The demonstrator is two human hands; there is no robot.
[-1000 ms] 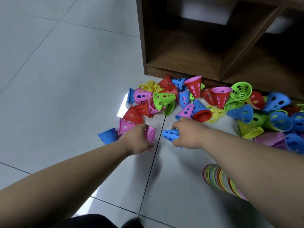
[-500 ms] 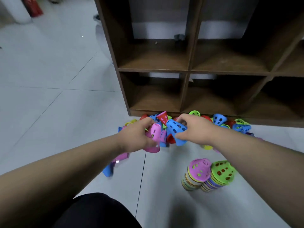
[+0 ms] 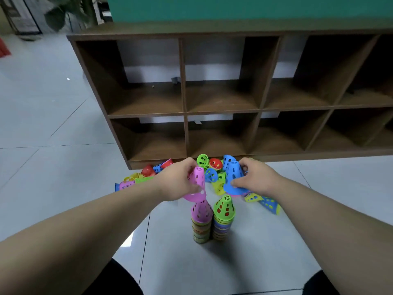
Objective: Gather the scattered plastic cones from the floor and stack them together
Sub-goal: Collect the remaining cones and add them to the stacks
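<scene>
My left hand (image 3: 177,180) grips a pink perforated cone (image 3: 196,185), held just above a stack topped by a pink cone (image 3: 201,222). My right hand (image 3: 256,178) grips a blue cone (image 3: 234,177), up and to the right of a second stack topped by a green cone (image 3: 223,218). The two stacks stand side by side on the floor. Behind my hands lies a heap of scattered cones (image 3: 209,170) in red, blue, green, yellow and pink. More loose cones (image 3: 262,200) lie under my right wrist.
A brown wooden cubby shelf (image 3: 234,111) with open compartments stands right behind the heap. Grey floor tiles (image 3: 53,124) stretch to the left and toward me. My dark-clothed knees (image 3: 119,279) show at the bottom edge.
Both hands have lifted their cones off the heap and drawn them back toward the two stacks. The view has tilted up, showing more of the shelf.
</scene>
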